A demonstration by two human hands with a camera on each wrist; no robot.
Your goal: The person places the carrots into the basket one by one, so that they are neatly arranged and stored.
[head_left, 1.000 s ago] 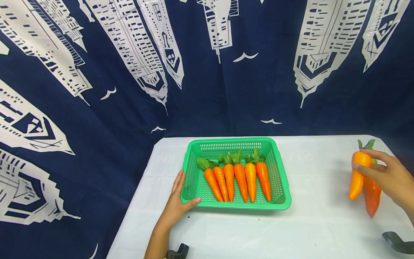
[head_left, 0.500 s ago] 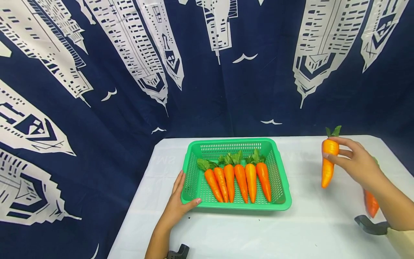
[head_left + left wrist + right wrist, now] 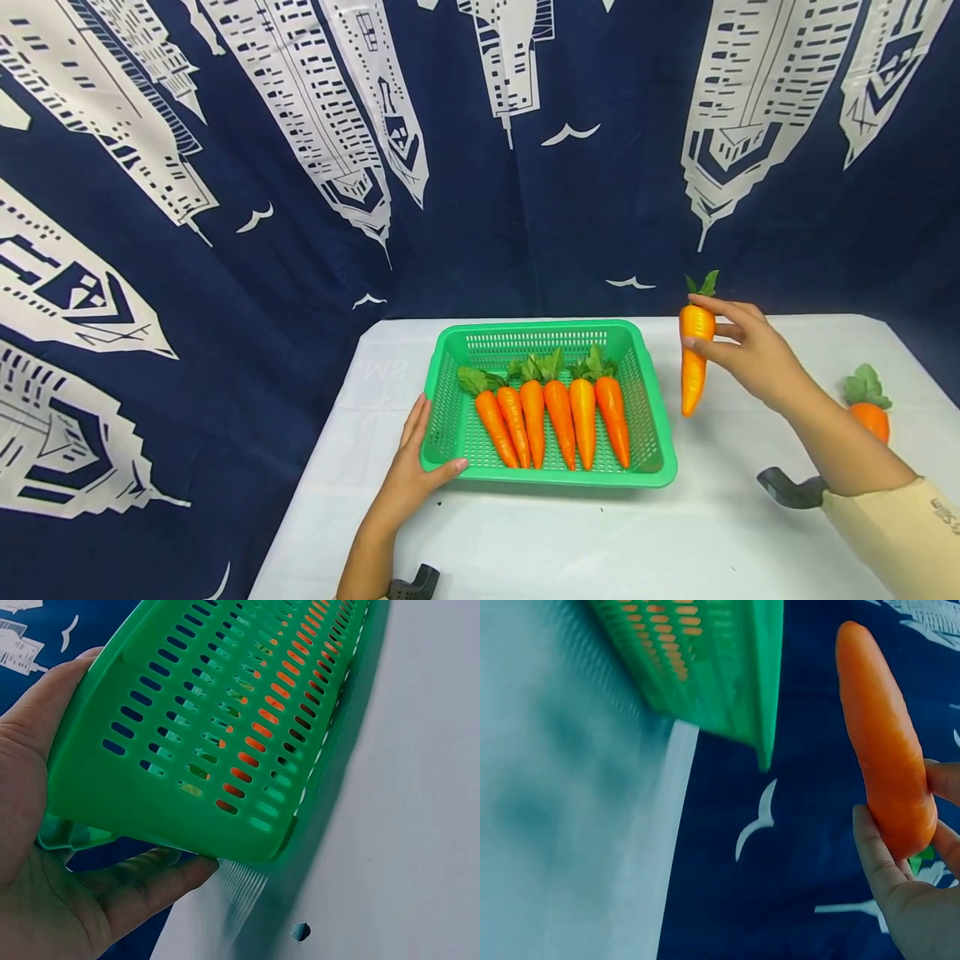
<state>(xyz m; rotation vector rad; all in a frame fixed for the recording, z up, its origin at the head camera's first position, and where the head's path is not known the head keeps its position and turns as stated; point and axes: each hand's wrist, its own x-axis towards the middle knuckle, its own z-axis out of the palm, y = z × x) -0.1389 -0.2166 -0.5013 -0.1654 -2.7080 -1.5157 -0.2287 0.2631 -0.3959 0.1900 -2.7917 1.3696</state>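
My left hand [image 3: 405,483] holds the near left corner of a green plastic basket [image 3: 555,477], with the thumb over the front rim and the fingers along the left side. In the left wrist view that hand [image 3: 45,900] spans the slotted corner. Several orange carrots [image 3: 561,417] with leafy tops lie side by side in the basket, tips toward me. My right hand [image 3: 757,358] pinches another carrot [image 3: 693,367] near its leafy end, tip hanging down, above the table just right of the basket. The right wrist view shows this carrot [image 3: 885,742] between thumb and fingers.
One more carrot [image 3: 870,421] lies on the white table [image 3: 600,550] at the right, partly hidden behind my right forearm. A navy cloth [image 3: 555,225] with white buildings and birds hangs behind the table. A dark wrist mount [image 3: 791,487] sticks out below the right wrist.
My right hand has carried its carrot leftward from beside the other loose carrot to near the basket's right side. My left hand and the basket have stayed put.
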